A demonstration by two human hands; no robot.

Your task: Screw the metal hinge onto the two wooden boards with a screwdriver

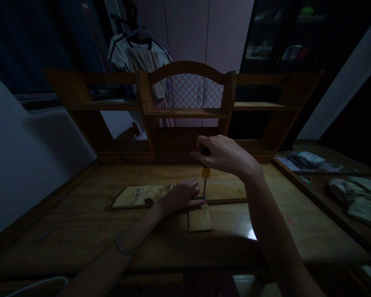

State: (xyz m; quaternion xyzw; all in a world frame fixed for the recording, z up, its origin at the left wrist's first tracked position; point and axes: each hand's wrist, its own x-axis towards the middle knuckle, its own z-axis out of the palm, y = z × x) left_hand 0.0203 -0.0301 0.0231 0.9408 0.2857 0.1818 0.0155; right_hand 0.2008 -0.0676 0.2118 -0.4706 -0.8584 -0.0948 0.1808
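Observation:
A screwdriver (205, 172) with a black and yellow handle stands upright, its tip down near a joint between wood pieces. My right hand (221, 154) is closed around the top of its handle. Low beside the tip, my left hand (185, 193) has its fingers pressed together at a small metal piece, too dark to make out fully. Under the hands lies a long wooden board (225, 192), its left part rough and stained. A short wooden block (199, 218) extends from it toward me. Whatever is under my left palm is hidden.
The wooden desk (111, 239) has a shelf rack (185, 112) along its back edge. Papers and plastic (309, 160) and a crumpled cloth (365, 200) lie at the right. A white cable (46, 281) runs at the front left.

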